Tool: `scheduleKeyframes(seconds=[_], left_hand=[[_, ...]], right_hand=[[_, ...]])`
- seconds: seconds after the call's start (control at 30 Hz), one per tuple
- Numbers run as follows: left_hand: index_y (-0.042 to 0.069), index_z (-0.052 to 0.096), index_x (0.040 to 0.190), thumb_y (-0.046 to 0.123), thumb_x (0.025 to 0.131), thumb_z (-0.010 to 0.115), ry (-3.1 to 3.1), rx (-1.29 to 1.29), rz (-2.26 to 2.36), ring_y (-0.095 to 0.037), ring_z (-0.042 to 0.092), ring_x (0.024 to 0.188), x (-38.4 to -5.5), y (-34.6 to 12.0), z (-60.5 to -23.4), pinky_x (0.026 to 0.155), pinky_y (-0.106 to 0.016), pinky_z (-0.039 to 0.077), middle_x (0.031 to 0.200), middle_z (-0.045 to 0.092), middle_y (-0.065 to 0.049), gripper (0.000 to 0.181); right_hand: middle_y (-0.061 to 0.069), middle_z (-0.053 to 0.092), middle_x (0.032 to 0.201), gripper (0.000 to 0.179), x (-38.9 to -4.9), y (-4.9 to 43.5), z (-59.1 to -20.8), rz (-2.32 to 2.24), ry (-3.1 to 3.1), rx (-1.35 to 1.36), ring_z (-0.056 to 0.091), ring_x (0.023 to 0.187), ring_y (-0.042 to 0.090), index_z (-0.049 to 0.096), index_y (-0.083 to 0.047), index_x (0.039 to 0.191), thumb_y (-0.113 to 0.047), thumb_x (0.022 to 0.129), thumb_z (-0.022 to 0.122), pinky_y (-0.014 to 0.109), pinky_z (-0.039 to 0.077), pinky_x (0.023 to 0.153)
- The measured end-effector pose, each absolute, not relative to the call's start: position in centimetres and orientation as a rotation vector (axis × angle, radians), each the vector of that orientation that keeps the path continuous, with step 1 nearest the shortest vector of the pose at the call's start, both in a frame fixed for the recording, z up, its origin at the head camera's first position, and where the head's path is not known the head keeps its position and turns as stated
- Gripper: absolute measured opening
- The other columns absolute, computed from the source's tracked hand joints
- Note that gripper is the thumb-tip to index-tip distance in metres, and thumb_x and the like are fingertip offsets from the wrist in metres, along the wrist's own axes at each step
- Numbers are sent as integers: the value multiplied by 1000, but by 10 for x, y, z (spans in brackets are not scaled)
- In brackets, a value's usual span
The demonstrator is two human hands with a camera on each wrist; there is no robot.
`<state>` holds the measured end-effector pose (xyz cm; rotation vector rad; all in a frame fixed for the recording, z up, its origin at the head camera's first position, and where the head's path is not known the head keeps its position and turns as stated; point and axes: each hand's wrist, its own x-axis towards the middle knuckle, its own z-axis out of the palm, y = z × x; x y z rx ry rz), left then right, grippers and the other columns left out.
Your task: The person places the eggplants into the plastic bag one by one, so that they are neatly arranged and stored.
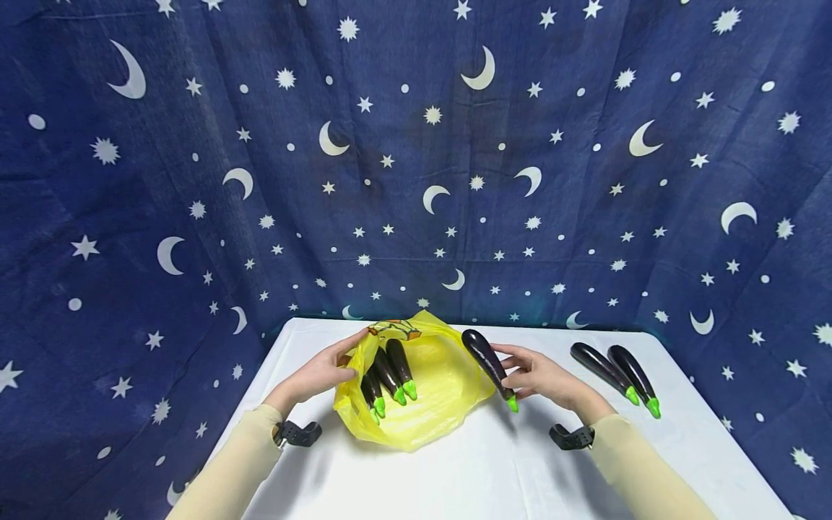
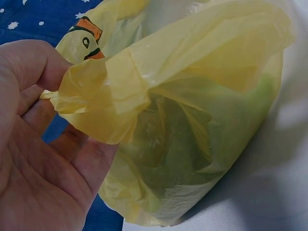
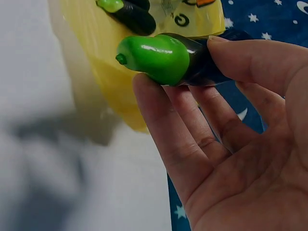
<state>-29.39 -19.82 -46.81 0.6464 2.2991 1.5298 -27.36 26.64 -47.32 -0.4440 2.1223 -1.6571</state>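
A yellow plastic bag [image 1: 448,393] lies on the table with its mouth spread toward me. My left hand [image 1: 327,370] pinches the left edge of its mouth between thumb and fingers; the left wrist view shows the gathered film [image 2: 91,96] at the fingertips. Inside the bag, on its left side, lie several dark eggplants [image 1: 388,372] with green stem ends. My right hand [image 1: 542,375] holds another eggplant [image 1: 484,354] tilted at the bag's right edge, its green cap [image 3: 154,55] pointing toward me. Thumb and fingertips grip it near the cap.
Two more eggplants [image 1: 604,372] lie side by side on the right of the white table [image 1: 403,487]. A dark blue curtain [image 1: 416,159] with moons and stars hangs behind the table and along its sides. Black straps [image 1: 299,434] circle both wrists.
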Motion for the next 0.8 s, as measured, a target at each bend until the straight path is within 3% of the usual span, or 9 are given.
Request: scheduleKeyframes(seconds=[0.8], left_hand=[[22,26,164,0,89,63,2304,628,1531,-31,51,134,-293,-199,-464,103,-38,46,166,28,0,86]], right_hand=[[20,58,131,74,-280,203,-489,-1599,2031,-526,70,96,30,42,-14,158,-7,90,72,45,59,77]])
